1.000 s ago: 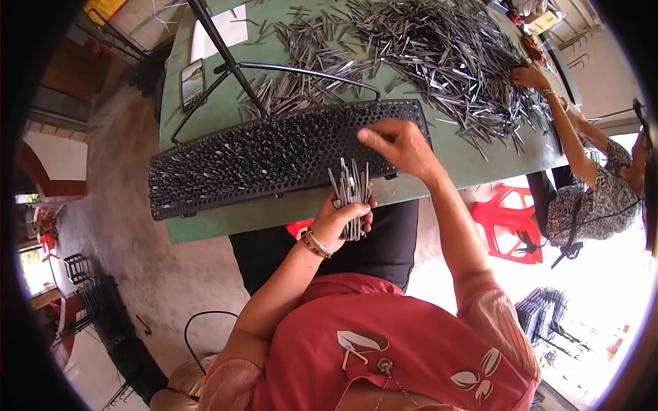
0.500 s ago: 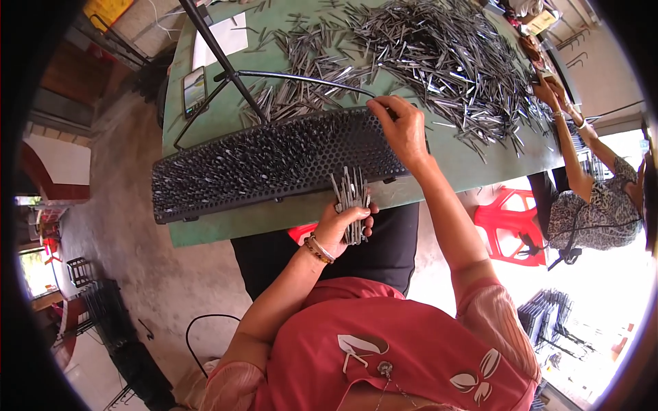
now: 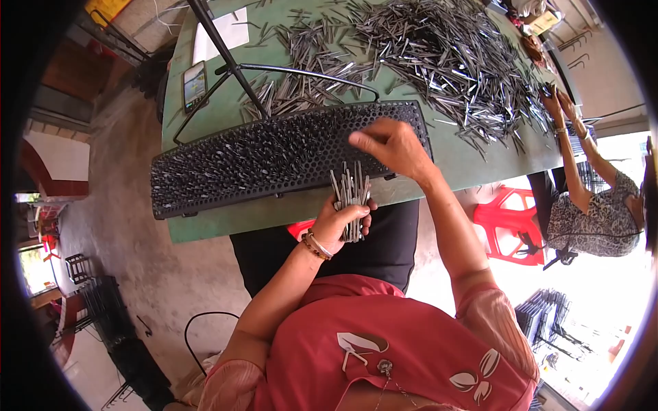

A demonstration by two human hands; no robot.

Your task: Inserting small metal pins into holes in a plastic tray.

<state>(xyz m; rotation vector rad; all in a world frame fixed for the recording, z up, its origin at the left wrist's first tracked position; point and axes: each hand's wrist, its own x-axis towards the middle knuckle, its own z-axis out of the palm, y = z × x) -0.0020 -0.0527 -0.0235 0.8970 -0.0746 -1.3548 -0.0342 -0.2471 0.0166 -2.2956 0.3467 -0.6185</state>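
Your left hand (image 3: 337,220) sits nearest you, just off the near edge of the worktop (image 3: 473,164), wrist bent up and fingers wrapped tight around a bundle of metal pins (image 3: 351,198) that stand upright and fan out above your fist. Your right hand (image 3: 391,145) reaches farther, forearm stretched out from the red sleeve, palm down over the right part of the perforated tray (image 3: 274,161); its fingers are drawn close together at the tray's surface, and you cannot tell whether a pin is pinched between them. The tray is long, black and pierced all over with small round holes, lying lengthwise along the green worktop's near edge; many of its holes carry thin grey pins, standing close like bristles. Beyond it a bent black rod frame (image 3: 288,72) crosses the top, with a phone (image 3: 195,83) and a white sheet of paper (image 3: 223,38) at the far left. Farther still lies a wide loose heap of pins (image 3: 439,61), slim, dull silver and scattered every way. At the far right another person's hands (image 3: 558,106) touch that heap.
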